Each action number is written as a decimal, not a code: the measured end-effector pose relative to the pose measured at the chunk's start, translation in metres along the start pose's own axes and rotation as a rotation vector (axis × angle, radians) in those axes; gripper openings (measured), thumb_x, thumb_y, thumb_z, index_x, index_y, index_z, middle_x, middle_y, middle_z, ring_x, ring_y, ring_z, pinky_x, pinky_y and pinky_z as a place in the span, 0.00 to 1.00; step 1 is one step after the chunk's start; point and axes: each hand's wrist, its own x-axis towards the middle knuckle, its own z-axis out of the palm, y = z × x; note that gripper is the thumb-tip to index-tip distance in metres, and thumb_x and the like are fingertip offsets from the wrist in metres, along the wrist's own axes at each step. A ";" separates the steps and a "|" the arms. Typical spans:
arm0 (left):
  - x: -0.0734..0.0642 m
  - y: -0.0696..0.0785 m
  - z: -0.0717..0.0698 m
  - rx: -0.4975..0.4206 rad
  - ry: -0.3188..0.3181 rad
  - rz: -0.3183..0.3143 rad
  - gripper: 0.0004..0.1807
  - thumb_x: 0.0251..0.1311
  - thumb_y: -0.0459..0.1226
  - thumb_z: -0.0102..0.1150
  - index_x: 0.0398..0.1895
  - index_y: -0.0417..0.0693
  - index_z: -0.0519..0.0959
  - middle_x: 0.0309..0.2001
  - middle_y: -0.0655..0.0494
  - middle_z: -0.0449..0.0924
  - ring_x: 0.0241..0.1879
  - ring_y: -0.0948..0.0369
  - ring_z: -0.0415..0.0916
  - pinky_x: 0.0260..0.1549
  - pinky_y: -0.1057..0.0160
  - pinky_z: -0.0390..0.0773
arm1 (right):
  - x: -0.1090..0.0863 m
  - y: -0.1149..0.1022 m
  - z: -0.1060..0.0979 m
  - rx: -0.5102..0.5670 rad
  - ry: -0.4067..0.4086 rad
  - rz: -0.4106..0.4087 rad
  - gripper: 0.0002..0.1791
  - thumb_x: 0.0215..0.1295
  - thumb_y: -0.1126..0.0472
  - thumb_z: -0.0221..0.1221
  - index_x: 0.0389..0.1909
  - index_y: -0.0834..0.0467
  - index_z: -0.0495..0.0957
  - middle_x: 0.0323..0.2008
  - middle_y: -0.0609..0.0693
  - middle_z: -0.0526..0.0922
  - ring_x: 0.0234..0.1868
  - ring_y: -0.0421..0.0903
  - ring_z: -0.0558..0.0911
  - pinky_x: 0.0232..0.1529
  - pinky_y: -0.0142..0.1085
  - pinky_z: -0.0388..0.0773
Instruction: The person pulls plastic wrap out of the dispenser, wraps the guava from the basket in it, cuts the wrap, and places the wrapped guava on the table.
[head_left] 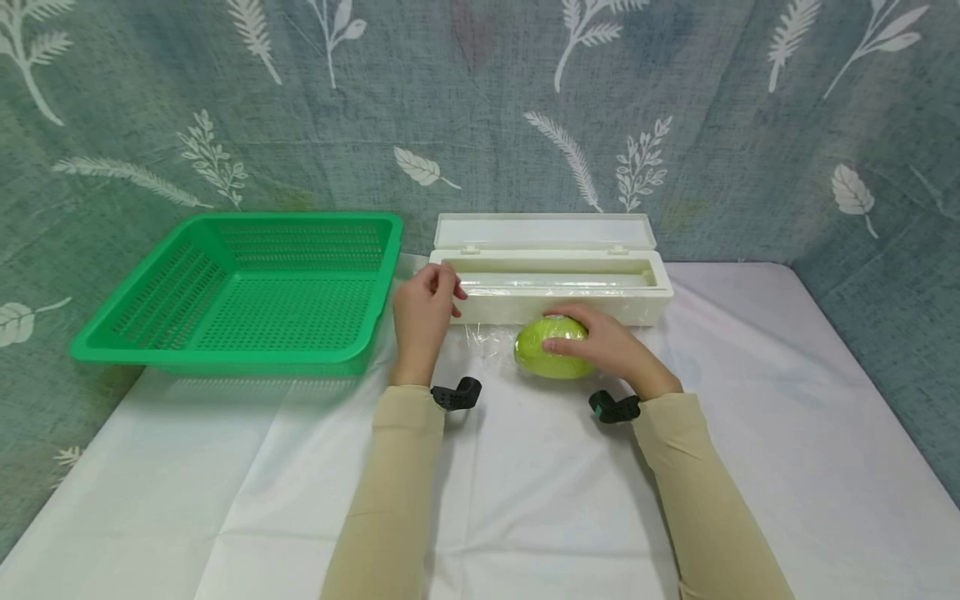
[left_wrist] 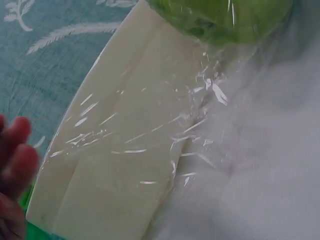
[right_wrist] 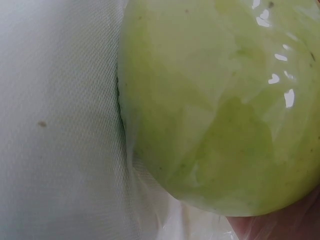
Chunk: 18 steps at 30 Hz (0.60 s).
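While the right hand [head_left: 611,340] grasps a green fruit [head_left: 538,352] from its 3 o'clock side, thumb across the top and fingers round the far edge, the left hand [head_left: 423,312] sits toward 9 o'clock of it, at the near end of a green basket's right rim. The left fingers are bent by the left end of a white box [head_left: 643,312]; whether they pinch any film I cannot tell.

The fruit lies on the white-covered tabletop [head_left: 540,483], just in front of the box, which stands at its 12 o'clock. Clear film [left_wrist: 217,95] clings to the fruit, creased and glinting, and runs from it toward 9 o'clock along the box's front. Under the film, the right wrist view shows small dark specks on the fruit's skin.

Inside the box a pale roll [head_left: 555,280] lies lengthwise, and the hinged lid [head_left: 546,232] stands raised at the box's 12 o'clock edge. The green basket [head_left: 360,354], with slotted walls, sits to the box's 9 o'clock. Behind everything, at 12 o'clock, hangs a blue-green cloth [head_left: 480,125] printed with white leaves. Two beige sleeves [head_left: 390,500] reach in from 7 and 5 o'clock, a black device [head_left: 459,395] at each wrist.
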 end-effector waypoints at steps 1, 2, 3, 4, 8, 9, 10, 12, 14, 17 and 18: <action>0.000 0.000 -0.001 0.014 -0.051 -0.033 0.20 0.62 0.49 0.42 0.20 0.50 0.76 0.17 0.61 0.77 0.15 0.59 0.74 0.15 0.61 0.66 | 0.000 0.000 0.000 -0.002 -0.001 -0.001 0.34 0.49 0.36 0.59 0.57 0.45 0.68 0.58 0.47 0.67 0.57 0.49 0.65 0.54 0.49 0.61; -0.001 0.000 -0.002 0.038 -0.107 -0.071 0.22 0.62 0.51 0.42 0.17 0.50 0.75 0.15 0.61 0.76 0.15 0.58 0.74 0.15 0.61 0.66 | 0.000 0.000 0.000 -0.001 -0.002 0.001 0.34 0.49 0.37 0.59 0.57 0.46 0.68 0.58 0.47 0.67 0.57 0.49 0.66 0.54 0.49 0.61; -0.001 -0.001 -0.004 0.070 -0.174 -0.107 0.24 0.61 0.52 0.41 0.15 0.49 0.74 0.14 0.59 0.76 0.16 0.57 0.74 0.16 0.61 0.66 | -0.001 -0.001 0.000 0.000 -0.002 0.003 0.34 0.49 0.37 0.59 0.57 0.46 0.68 0.58 0.47 0.67 0.57 0.49 0.66 0.54 0.49 0.61; -0.001 -0.001 -0.006 0.108 -0.247 -0.140 0.26 0.61 0.54 0.41 0.14 0.48 0.74 0.13 0.58 0.76 0.17 0.56 0.75 0.17 0.60 0.67 | -0.001 -0.001 0.000 0.002 -0.003 0.002 0.34 0.49 0.37 0.59 0.57 0.46 0.68 0.58 0.47 0.67 0.57 0.49 0.66 0.54 0.49 0.61; -0.002 -0.005 -0.011 0.243 -0.475 -0.214 0.28 0.60 0.57 0.39 0.15 0.47 0.73 0.15 0.55 0.76 0.20 0.54 0.76 0.22 0.60 0.69 | -0.001 -0.001 0.000 0.004 -0.001 0.007 0.34 0.48 0.36 0.59 0.57 0.46 0.68 0.58 0.47 0.67 0.56 0.49 0.66 0.54 0.48 0.62; -0.003 -0.005 -0.012 0.277 -0.503 -0.224 0.29 0.59 0.59 0.39 0.16 0.47 0.73 0.15 0.54 0.76 0.20 0.54 0.76 0.22 0.60 0.68 | -0.001 -0.001 -0.001 0.003 -0.001 0.004 0.34 0.48 0.36 0.59 0.57 0.46 0.68 0.58 0.47 0.67 0.56 0.49 0.66 0.54 0.49 0.62; -0.003 -0.006 -0.013 0.313 -0.518 -0.235 0.30 0.58 0.61 0.38 0.17 0.47 0.73 0.16 0.54 0.76 0.21 0.55 0.76 0.23 0.60 0.68 | 0.000 -0.001 -0.001 0.002 0.000 0.003 0.34 0.48 0.36 0.59 0.57 0.46 0.68 0.58 0.47 0.67 0.56 0.49 0.66 0.54 0.49 0.62; -0.005 -0.006 -0.014 0.391 -0.527 -0.248 0.31 0.55 0.64 0.38 0.18 0.48 0.73 0.17 0.53 0.75 0.22 0.56 0.74 0.24 0.58 0.66 | 0.000 0.000 0.000 0.000 0.003 0.005 0.34 0.48 0.36 0.59 0.56 0.45 0.69 0.57 0.46 0.67 0.57 0.48 0.66 0.54 0.48 0.62; -0.006 -0.007 -0.016 0.462 -0.538 -0.250 0.31 0.53 0.66 0.39 0.20 0.50 0.72 0.18 0.54 0.75 0.23 0.56 0.72 0.24 0.58 0.65 | 0.000 0.000 0.000 0.003 0.001 0.006 0.34 0.48 0.35 0.59 0.56 0.45 0.68 0.57 0.46 0.67 0.56 0.48 0.66 0.54 0.48 0.62; -0.007 -0.008 -0.016 0.524 -0.565 -0.233 0.31 0.52 0.66 0.40 0.20 0.49 0.73 0.19 0.54 0.74 0.24 0.56 0.70 0.24 0.58 0.65 | 0.001 0.001 0.001 0.007 -0.001 0.008 0.34 0.47 0.35 0.59 0.56 0.44 0.69 0.57 0.45 0.67 0.56 0.47 0.66 0.54 0.48 0.62; -0.007 -0.009 -0.016 0.516 -0.581 -0.227 0.31 0.52 0.66 0.41 0.21 0.48 0.74 0.19 0.54 0.74 0.24 0.57 0.70 0.25 0.59 0.65 | 0.001 0.002 0.001 0.008 -0.002 0.010 0.34 0.47 0.35 0.59 0.56 0.44 0.69 0.57 0.45 0.67 0.56 0.47 0.66 0.54 0.48 0.62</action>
